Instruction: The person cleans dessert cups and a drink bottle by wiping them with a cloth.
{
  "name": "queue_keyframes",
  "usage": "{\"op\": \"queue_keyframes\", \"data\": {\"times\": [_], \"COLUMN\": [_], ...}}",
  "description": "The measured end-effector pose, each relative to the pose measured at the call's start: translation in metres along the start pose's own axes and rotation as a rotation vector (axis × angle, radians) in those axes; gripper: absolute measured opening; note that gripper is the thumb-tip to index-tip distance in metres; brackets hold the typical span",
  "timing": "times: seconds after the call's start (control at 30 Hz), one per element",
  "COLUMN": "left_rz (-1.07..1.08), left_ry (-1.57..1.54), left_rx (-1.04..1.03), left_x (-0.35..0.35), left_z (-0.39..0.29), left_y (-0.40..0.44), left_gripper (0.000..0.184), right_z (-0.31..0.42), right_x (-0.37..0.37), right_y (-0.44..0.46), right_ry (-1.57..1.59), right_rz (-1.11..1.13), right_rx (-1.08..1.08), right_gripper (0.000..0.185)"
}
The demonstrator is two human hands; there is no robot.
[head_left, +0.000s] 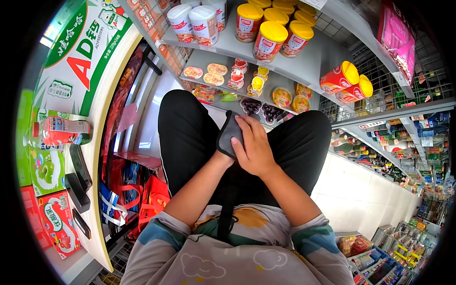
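Observation:
A dark grey cloth point(231, 135) with a black edge is draped over my left hand point(225, 159), between my knees. Only the wrist of that hand shows; its fingers are hidden under the cloth. From the right, my right hand point(255, 149) grips the cloth, its thumb on the near side and its fingers over the top. Both hands are in front of my black trousers point(185, 137), as I sit with my knees apart.
Ahead, grey shelves point(228, 47) hold yellow-lidded cans point(268, 42), white cans point(204, 26) and small cups point(256, 85). To the left, a wooden counter point(102, 142) bears a pink bottle point(64, 130), black devices point(77, 192) and drink cartons point(59, 223). Bags point(154, 199) hang below it.

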State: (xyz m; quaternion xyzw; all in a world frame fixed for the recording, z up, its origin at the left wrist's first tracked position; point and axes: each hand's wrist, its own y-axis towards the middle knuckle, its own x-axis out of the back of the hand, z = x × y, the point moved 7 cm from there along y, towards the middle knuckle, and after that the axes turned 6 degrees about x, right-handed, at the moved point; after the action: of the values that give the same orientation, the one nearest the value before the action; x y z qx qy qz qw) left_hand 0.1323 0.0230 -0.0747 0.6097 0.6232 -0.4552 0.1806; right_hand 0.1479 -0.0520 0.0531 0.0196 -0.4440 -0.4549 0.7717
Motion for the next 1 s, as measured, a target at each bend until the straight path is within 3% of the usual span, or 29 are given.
{"op": "queue_keyframes", "data": {"times": [0.33, 0.5, 0.63, 0.7, 1.0], "left_rz": [-0.117, -0.264, -0.328, -0.341, -0.300], "left_ry": [0.133, 0.326, 0.296, 0.300, 0.127], "left_rx": [-0.033, -0.054, -0.054, -0.044, -0.088], "left_x": [0.011, 0.001, 0.004, 0.012, 0.002], "left_z": [0.004, -0.004, -0.001, 0.002, -0.010], "left_y": [0.003, 0.000, -0.001, -0.001, -0.009], "left_gripper": [0.029, 0.030, 0.027, 0.023, 0.014], "right_z": [-0.022, -0.047, -0.064, -0.080, -0.090], "right_x": [-0.013, -0.022, -0.026, -0.036, -0.038], "right_y": [-0.009, -0.019, -0.022, -0.028, -0.032], "right_ry": [0.084, 0.200, 0.233, 0.339, 0.447], "right_rz": [-0.109, -0.191, -0.146, -0.080, -0.155], "right_rx": [-0.154, -0.418, -0.526, -0.679, -0.751], "right_gripper": [0.030, 0.023, 0.027, 0.036, 0.042]}}
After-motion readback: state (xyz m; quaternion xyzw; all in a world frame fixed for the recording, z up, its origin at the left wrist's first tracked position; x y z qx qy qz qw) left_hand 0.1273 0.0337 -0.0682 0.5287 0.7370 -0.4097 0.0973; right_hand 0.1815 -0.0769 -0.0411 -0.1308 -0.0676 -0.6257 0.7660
